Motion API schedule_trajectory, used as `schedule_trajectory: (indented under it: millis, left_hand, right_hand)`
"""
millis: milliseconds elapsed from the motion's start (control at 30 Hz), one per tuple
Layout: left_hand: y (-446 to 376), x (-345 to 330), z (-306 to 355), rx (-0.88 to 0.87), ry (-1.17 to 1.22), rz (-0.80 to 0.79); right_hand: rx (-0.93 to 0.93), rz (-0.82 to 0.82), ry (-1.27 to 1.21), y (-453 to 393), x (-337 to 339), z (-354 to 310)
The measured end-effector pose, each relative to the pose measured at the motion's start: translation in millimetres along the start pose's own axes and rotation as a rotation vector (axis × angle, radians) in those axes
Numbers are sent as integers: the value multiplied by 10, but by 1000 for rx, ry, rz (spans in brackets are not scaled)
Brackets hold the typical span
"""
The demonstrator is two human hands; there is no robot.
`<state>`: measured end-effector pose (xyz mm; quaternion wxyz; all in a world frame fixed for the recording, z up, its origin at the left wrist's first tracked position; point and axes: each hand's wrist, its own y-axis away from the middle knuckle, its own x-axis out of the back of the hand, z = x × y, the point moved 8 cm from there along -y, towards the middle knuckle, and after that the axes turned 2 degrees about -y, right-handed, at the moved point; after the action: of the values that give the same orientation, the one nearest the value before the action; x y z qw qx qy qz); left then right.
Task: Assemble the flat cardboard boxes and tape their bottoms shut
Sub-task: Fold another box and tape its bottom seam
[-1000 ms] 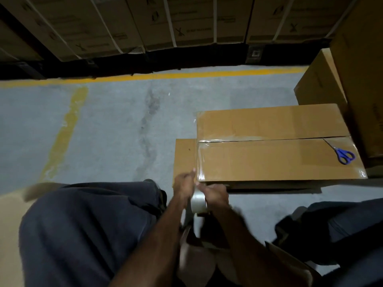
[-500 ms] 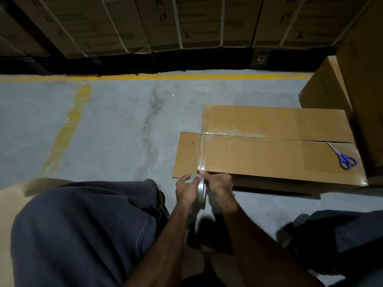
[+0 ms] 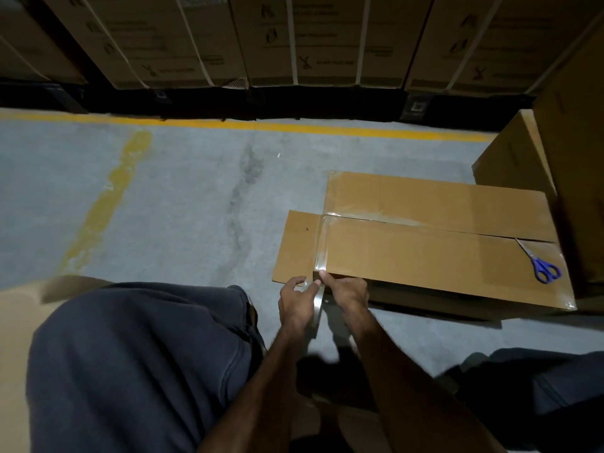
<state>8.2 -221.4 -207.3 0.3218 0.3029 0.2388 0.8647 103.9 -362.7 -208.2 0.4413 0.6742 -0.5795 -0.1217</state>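
Box [image 3: 438,256] lengthwise left-right, tape roll [image 3: 316,300] edge-on at near-left corner.

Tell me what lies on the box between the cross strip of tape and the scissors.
Head view: bare cardboard of the box between the tape strip and scissors.

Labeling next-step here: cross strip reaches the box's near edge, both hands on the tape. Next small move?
Probably cut or tear the tape at the box edge. The strip already spans the top, both hands pinch it taut there, and the scissors lie apart at the far corner.
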Motion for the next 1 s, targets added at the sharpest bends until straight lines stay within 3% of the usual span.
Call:
schedule_trajectory:
  millis: [167, 500, 800, 1000]
  left_hand:
    - [-37, -27, -32, 83, 39, -34]
    - [-198, -68, -91, 32, -17, -1]
    - [-157, -40, -64, 0, 13, -48]
    - [-108, -19, -68, -16, 21, -69]
  right_hand:
    - [171, -98, 181, -60, 583, -214]
    - [347, 283, 82, -513, 2683, -362]
    - [215, 592, 239, -736, 3751, -306]
    - [109, 614, 481, -990, 4035, -239]
